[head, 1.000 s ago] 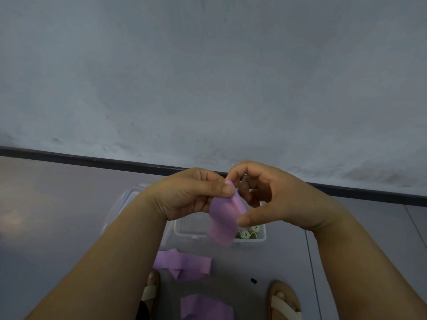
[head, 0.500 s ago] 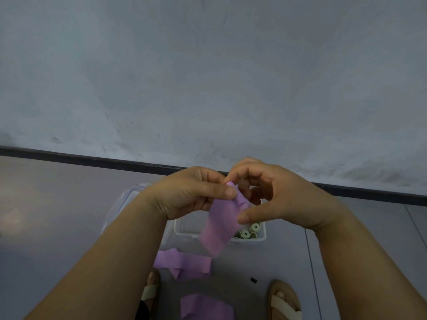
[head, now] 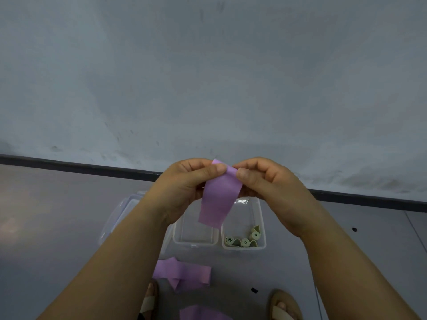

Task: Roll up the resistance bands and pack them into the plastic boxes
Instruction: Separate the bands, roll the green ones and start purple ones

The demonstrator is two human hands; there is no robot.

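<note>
A purple resistance band, thin, matte and flat as a ribbon, hangs in the air above the floor, its top edge pinched between the left hand and the right hand, thumbs pressed on its face and fingers curled behind. Below it stand two clear, round-cornered plastic boxes: the left box looks bare, the right box holds pale green rolled bands. More limp purple bands lie crumpled on the smooth grey floor.
</note>
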